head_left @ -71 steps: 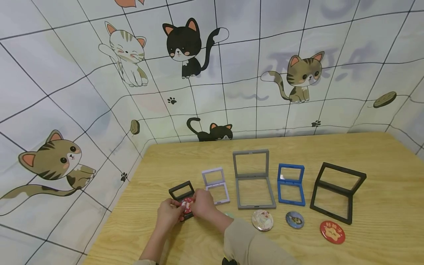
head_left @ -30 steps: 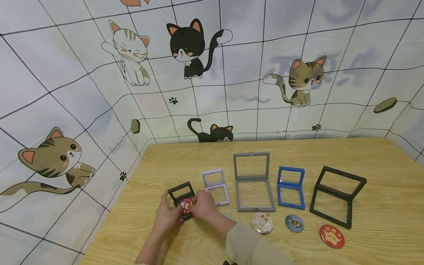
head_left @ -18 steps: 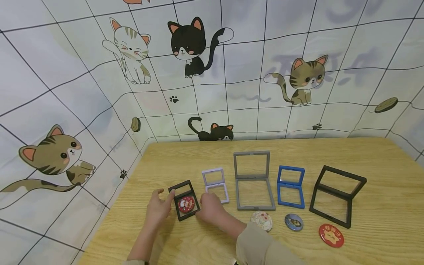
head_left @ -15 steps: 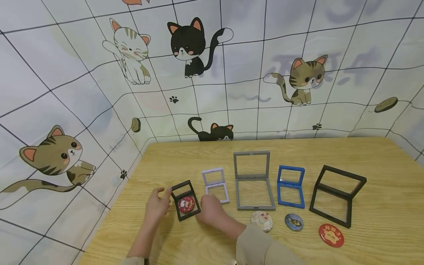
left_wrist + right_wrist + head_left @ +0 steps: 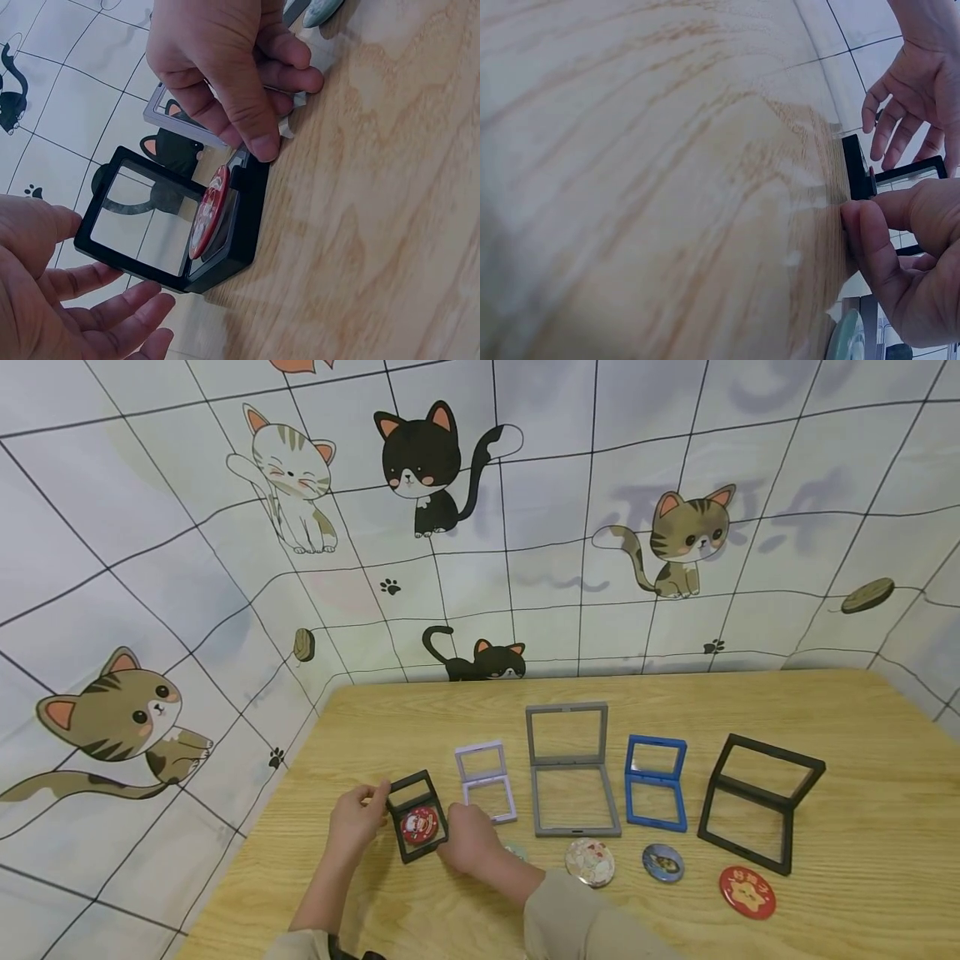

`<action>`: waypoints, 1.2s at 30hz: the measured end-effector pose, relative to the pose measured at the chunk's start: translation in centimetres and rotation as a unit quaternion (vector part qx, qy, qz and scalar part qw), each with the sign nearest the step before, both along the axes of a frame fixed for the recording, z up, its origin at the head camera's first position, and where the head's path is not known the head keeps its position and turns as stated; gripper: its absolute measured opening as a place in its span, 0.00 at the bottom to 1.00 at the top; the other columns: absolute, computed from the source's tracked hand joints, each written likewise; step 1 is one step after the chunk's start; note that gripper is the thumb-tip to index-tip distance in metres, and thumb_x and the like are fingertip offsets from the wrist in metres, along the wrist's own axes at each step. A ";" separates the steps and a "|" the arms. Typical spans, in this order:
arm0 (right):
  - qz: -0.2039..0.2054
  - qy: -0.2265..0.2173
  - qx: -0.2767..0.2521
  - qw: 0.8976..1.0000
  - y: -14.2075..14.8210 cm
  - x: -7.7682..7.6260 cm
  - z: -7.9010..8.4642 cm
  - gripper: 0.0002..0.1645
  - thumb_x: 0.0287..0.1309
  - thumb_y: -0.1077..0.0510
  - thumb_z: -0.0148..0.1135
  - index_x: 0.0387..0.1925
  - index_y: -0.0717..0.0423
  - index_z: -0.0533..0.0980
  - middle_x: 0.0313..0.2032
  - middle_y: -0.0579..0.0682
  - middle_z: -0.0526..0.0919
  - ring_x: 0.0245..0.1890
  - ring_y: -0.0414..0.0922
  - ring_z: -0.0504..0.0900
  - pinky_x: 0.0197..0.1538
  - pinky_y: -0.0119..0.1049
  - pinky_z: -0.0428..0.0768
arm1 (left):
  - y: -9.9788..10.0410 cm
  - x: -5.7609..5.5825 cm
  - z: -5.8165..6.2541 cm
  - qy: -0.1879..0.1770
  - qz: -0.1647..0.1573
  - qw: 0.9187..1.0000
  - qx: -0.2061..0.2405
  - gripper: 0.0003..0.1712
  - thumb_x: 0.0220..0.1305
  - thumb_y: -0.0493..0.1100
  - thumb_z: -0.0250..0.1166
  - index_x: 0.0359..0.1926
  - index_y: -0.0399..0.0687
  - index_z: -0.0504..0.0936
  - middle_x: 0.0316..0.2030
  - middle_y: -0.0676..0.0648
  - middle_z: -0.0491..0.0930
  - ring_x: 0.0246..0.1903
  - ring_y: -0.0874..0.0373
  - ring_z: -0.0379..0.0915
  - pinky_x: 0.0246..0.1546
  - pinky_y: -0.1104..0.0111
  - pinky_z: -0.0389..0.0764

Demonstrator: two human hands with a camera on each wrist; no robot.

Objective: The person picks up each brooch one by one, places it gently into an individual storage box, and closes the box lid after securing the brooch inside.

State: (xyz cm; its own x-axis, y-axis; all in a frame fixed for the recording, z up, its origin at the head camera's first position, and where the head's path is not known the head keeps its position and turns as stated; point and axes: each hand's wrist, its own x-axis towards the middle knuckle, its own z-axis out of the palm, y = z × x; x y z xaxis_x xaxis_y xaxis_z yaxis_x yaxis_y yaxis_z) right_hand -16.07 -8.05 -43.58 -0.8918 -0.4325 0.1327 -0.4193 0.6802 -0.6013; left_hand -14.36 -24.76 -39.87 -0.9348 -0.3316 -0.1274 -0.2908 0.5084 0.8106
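A small black display frame (image 5: 408, 858) lies on the table with its clear-windowed lid raised. On its lower half rests a round red button badge (image 5: 418, 825), tilted a little off the film in the left wrist view. My left hand (image 5: 356, 818) holds the outer edge of the lid between thumb and index finger; its other fingers (image 5: 142, 319) spread loosely below. At the near right corner of the base, my right hand (image 5: 472, 839) pinches the rim, its thumb (image 5: 262, 144) pressed on the corner. The right wrist view shows its fingertips low against the tabletop.
To the right stand open lilac (image 5: 512, 802), grey (image 5: 577, 832), blue (image 5: 657, 823) and larger black (image 5: 789, 843) frames. Before them lie a mint badge (image 5: 516, 852), partly behind my right arm, a pale patterned badge (image 5: 589, 862), a blue badge (image 5: 663, 862) and a red star badge (image 5: 747, 892).
Both hands have let go of the red badge, leaving it in the black frame. My left hand has moved to the lid's edge, my right hand to the base's near right corner.
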 end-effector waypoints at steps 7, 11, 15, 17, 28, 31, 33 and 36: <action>-0.001 -0.006 -0.014 1.000 0.1 0.1 0.1 0.16 0.31 0.63 0.69 0.17 0.60 0.68 0.14 0.47 0.68 0.16 0.41 0.66 0.18 0.32 0.65 | -0.1 0.0 -0.2 0.000 0.005 1.000 0.029 0.25 0.64 0.54 0.52 0.44 0.33 0.75 0.27 0.40 0.78 0.30 0.51 0.78 0.26 0.65 0.74; 0.001 -0.013 -0.026 1.000 0.2 0.1 0.1 0.15 0.31 0.64 0.69 0.18 0.60 0.68 0.14 0.47 0.69 0.17 0.42 0.67 0.19 0.32 0.66 | -0.1 0.0 -0.2 0.001 0.003 0.999 0.048 0.24 0.64 0.53 0.53 0.42 0.32 0.75 0.27 0.40 0.79 0.31 0.51 0.78 0.27 0.65 0.74; 0.005 0.000 -0.032 0.999 0.2 0.0 -0.4 0.15 0.31 0.64 0.68 0.18 0.60 0.67 0.15 0.48 0.69 0.16 0.42 0.68 0.19 0.32 0.66 | 0.0 0.1 -0.1 -0.004 0.002 0.998 0.063 0.21 0.63 0.50 0.54 0.41 0.32 0.75 0.27 0.40 0.79 0.29 0.53 0.77 0.27 0.66 0.73; 0.005 0.002 -0.034 0.999 0.2 -0.1 -0.4 0.15 0.31 0.64 0.68 0.18 0.60 0.67 0.14 0.48 0.69 0.16 0.42 0.68 0.19 0.32 0.66 | 0.0 0.2 -0.1 -0.005 0.001 0.998 0.070 0.20 0.62 0.48 0.56 0.41 0.32 0.75 0.27 0.40 0.79 0.28 0.53 0.76 0.25 0.66 0.73; -0.004 -0.028 -0.032 0.999 0.3 0.1 0.2 0.14 0.32 0.64 0.69 0.18 0.59 0.68 0.13 0.47 0.71 0.14 0.41 0.70 0.20 0.30 0.68 | 0.4 0.8 -0.6 -0.016 -0.006 0.997 0.074 0.17 0.59 0.47 0.60 0.37 0.35 0.74 0.24 0.44 0.75 0.22 0.57 0.71 0.19 0.72 0.68; -0.005 -0.035 -0.038 0.999 0.2 0.1 0.0 0.14 0.32 0.65 0.68 0.19 0.59 0.69 0.13 0.47 0.70 0.12 0.40 0.69 0.19 0.29 0.68 | 0.4 0.9 -0.5 -0.015 -0.010 0.998 0.063 0.18 0.59 0.48 0.60 0.37 0.35 0.74 0.24 0.44 0.75 0.23 0.57 0.72 0.20 0.70 0.69; -0.006 -0.038 -0.040 0.998 0.2 0.1 -0.1 0.14 0.32 0.65 0.68 0.19 0.60 0.68 0.13 0.47 0.70 0.11 0.39 0.68 0.19 0.29 0.68 | 0.5 1.1 -0.4 -0.014 -0.012 0.998 0.059 0.19 0.59 0.49 0.60 0.38 0.34 0.74 0.24 0.43 0.75 0.23 0.56 0.72 0.22 0.69 0.71; -0.004 -0.039 -0.043 0.998 0.3 0.1 0.0 0.13 0.32 0.66 0.68 0.20 0.61 0.69 0.14 0.48 0.71 0.12 0.39 0.69 0.19 0.29 0.69 | 0.5 1.2 -0.3 -0.015 -0.014 0.998 0.056 0.20 0.59 0.49 0.61 0.38 0.34 0.74 0.25 0.43 0.75 0.24 0.55 0.73 0.22 0.68 0.71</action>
State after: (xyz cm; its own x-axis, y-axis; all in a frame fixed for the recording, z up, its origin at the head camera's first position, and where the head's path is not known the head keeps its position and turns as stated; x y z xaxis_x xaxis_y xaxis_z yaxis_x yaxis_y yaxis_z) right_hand -15.93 -7.76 -43.57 -0.9043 -0.4154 0.0987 -0.3637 0.6285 -0.6876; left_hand -13.18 -24.28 -40.21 -0.9391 -0.2867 -0.1897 -0.3019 0.4241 0.8538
